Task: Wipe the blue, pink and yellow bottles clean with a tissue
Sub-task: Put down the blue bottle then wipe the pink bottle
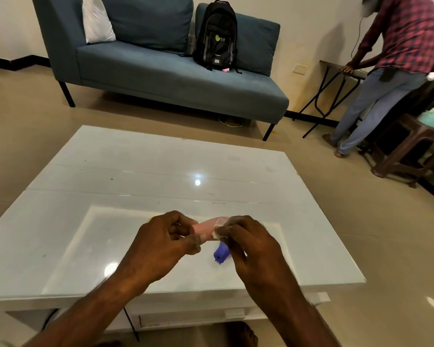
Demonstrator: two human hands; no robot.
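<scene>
Head view: the pink bottle (203,227) is held lying sideways above the table (135,171), between both hands. Left hand (161,242) fingers (194,240) are clenched around one end of it. Right hand (248,242) fingers (223,231) pinch a white tissue (217,236) against the other end. The blue bottle (221,254) lies on the table just below the hands, partly hidden by the right hand. A trace of yellow shows at the left hand's far edge; whether this is the yellow bottle cannot be told.

Likely faults from this position:
- Tissue slips or tears if the pinch is too light or too hard.
- Bottle rotates out of the left-hand hold under wiping force and drops onto the blue bottle.
</scene>
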